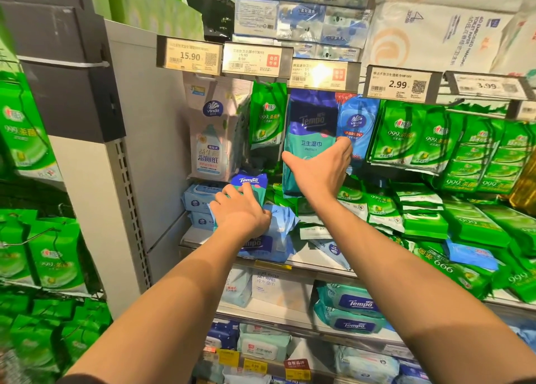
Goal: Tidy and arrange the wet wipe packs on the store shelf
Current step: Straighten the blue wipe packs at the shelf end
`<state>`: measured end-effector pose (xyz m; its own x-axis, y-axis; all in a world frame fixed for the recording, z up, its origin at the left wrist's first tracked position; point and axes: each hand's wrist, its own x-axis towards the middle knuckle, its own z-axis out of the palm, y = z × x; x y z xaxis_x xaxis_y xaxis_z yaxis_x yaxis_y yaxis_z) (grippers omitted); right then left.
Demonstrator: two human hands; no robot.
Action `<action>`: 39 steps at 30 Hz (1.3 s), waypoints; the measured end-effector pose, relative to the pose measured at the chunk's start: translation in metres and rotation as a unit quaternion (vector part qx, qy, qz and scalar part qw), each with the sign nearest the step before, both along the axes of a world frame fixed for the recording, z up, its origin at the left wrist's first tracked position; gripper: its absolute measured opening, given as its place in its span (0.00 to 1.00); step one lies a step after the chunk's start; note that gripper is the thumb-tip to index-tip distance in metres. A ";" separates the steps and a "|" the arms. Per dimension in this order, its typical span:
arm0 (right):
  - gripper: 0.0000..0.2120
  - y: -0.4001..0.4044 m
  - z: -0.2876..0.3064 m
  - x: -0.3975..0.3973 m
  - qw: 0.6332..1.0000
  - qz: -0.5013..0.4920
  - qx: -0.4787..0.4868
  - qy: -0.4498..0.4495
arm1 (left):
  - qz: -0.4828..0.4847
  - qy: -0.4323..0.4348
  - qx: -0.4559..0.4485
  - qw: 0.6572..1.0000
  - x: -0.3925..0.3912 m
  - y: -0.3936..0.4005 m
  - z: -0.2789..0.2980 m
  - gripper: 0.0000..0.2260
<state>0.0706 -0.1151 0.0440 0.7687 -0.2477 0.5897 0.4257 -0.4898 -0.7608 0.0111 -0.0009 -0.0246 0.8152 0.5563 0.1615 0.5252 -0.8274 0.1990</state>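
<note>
Head view: left hand (242,209) has its grip around a small Tempo pack (251,185) on the shelf (316,260); right hand (320,170) grips a tall hanging Tempo wipe pack (311,131) beside green packs (406,140).

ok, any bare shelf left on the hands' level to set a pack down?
One bare white strip of shelf, between the light blue packs under the left hand and the small blue pack lying flat. Rightward, green packs lie heaped, crowded. The right hand holds a hanging Tempo pack.
</note>
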 end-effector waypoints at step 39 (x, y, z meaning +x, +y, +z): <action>0.55 0.063 -0.003 0.118 0.975 -0.123 -0.111 0.147 | -0.017 0.032 0.005 0.999 0.016 0.006 0.008 0.30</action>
<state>0.1884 -0.0518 0.0414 0.8465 -0.3368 0.4124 0.0538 -0.7165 -0.6955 0.0268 0.0051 -0.0163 0.8421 0.5273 0.1135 0.5088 -0.8464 0.1574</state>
